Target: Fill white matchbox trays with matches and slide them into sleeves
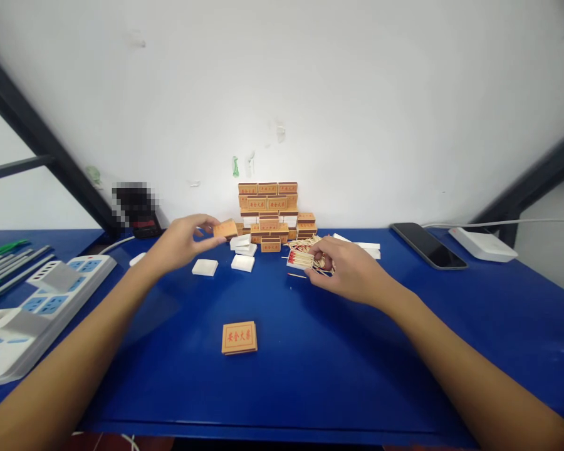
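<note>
My left hand [188, 241] pinches an orange matchbox sleeve [225, 230] between thumb and fingers, raised a little over the table. In my right hand [341, 266] is a white matchbox tray [301, 259] filled with red-tipped matches, tilted toward me. Beside and behind that hand lies a heap of loose matches [305, 243], partly covered by my fingers. A single match [296, 275] rests on the table just below the tray. White matchbox trays [243, 263] lie between my hands, and another white tray [205, 267] sits below my left hand.
Stacked matchboxes [267, 203] stand against the wall. Nearer me lie flat orange matchbox sleeves [239, 337] on the blue table [282, 388]. A power strip [51, 307] and pens [16, 269] are at left. On the right are a phone [427, 245] and a white box [483, 244].
</note>
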`<state>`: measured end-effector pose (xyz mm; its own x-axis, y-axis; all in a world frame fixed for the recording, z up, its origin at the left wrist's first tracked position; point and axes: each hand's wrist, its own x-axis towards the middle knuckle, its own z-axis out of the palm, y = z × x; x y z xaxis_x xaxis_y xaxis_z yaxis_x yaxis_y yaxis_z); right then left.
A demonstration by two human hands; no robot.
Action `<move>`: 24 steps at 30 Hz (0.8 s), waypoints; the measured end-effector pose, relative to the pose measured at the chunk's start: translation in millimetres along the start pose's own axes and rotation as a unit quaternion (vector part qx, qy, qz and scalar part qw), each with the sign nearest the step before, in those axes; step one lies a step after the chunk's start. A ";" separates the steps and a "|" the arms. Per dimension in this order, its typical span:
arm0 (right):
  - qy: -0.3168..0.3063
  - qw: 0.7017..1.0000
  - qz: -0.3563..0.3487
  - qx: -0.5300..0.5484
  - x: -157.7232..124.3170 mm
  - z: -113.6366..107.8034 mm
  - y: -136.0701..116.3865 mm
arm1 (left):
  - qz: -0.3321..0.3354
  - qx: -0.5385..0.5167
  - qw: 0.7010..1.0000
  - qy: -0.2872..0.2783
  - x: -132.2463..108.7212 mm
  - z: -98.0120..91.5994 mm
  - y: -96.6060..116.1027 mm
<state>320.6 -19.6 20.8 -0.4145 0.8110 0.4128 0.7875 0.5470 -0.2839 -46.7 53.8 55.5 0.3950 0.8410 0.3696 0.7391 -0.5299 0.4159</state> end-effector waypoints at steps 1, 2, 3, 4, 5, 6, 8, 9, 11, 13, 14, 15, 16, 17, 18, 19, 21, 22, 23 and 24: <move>0.003 1.000 -0.010 0.009 0.1 0.1 -2.2 | 0.018 -0.018 0.999 -0.024 -6.7 4.8 10.5; 0.004 1.000 -0.020 0.021 0.1 0.2 -4.5 | 0.034 -0.040 0.998 -0.037 -12.8 10.8 20.1; 0.004 0.999 -0.027 0.036 0.2 0.3 -6.9 | 0.049 -0.058 0.996 -0.042 -18.1 17.2 28.2; 0.006 0.998 -0.031 0.053 0.2 0.5 -9.0 | 0.059 -0.068 0.994 -0.056 -22.4 23.6 34.5; 0.007 0.997 -0.031 0.069 0.2 0.7 -10.9 | 0.070 -0.078 0.992 -0.065 -25.7 29.5 39.0; 0.008 0.996 -0.030 0.082 0.3 1.0 -12.4 | 0.077 -0.089 0.990 -0.078 -28.0 34.6 41.8; 0.005 0.995 -0.025 0.096 0.3 2.1 -14.3 | 0.082 -0.109 0.986 -0.099 -30.2 41.8 43.4; 0.000 0.995 -0.022 0.098 0.3 2.9 -14.9 | 0.082 -0.119 0.984 -0.107 -30.5 44.2 43.1; -0.014 0.995 -0.012 0.097 -0.1 4.6 -15.9 | 0.078 -0.139 0.980 -0.119 -30.7 47.5 42.0; -0.027 0.995 0.002 0.099 -0.7 6.0 -17.2 | 0.071 -0.153 0.978 -0.121 -30.9 49.8 41.9; -0.034 0.994 0.009 0.102 -1.1 6.5 -18.1 | 0.068 -0.157 0.978 -0.120 -31.1 50.8 42.2; -0.039 0.994 0.016 0.103 -1.5 6.7 -19.1 | 0.066 -0.159 0.978 -0.119 -31.2 51.7 42.7; -0.042 0.994 0.020 0.103 -1.8 6.7 -20.1 | 0.064 -0.160 0.978 -0.117 -31.3 52.6 43.2; -0.044 0.994 0.021 0.101 -2.0 6.5 -21.0 | 0.063 -0.160 0.978 -0.115 -31.4 53.3 43.6; -0.043 0.994 0.020 0.098 -2.2 6.2 -21.8 | 0.064 -0.159 0.979 -0.114 -31.4 53.9 43.9; -0.040 0.995 0.018 0.094 -2.3 5.9 -22.5 | 0.065 -0.157 0.979 -0.114 -31.5 54.3 44.0; -0.031 0.995 0.016 0.090 -2.3 5.6 -23.3 | 0.068 -0.149 0.980 -0.113 -31.6 54.7 44.0; -0.028 0.995 0.018 0.090 -2.2 5.6 -23.5 | 0.071 -0.145 0.980 -0.112 -31.8 54.7 43.9; -0.025 0.995 0.020 0.091 -2.1 5.7 -23.7 | 0.075 -0.142 0.981 -0.112 -32.0 54.6 43.9; -0.024 0.995 0.022 0.093 -2.0 5.9 -23.8 | 0.078 -0.140 0.981 -0.112 -32.2 54.4 44.0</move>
<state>300.0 -33.0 21.7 -0.4061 0.8413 0.3567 0.7094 0.5363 -0.4573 2.9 9.3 16.6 0.6237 0.7342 0.2682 0.4947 -0.6364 0.5918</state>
